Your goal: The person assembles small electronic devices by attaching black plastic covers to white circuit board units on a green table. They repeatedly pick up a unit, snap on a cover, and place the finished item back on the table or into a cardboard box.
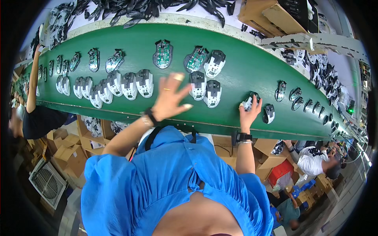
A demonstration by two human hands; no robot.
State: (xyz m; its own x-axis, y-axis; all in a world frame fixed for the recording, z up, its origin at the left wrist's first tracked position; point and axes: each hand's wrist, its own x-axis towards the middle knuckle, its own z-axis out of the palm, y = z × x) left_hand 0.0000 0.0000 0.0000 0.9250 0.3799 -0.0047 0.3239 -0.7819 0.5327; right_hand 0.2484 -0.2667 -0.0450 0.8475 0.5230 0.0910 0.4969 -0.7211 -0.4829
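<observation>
Mouse shell [249,103] pinched in her right hand [248,114] on the green belt [236,67]; left hand [170,98] spread open, holding nothing.

The right hand [249,112] covers most of a mouse part [248,103], so its shape and how it is gripped cannot be told; the spread left hand [170,99] hides the green table [240,67] beneath it, and contact cannot be told. Small mouse parts [39,72] at the far left and small black parts [328,118] at the far right are too small and bent to make out. The heap of black shells [138,10] is cut by the upper edge.
</observation>
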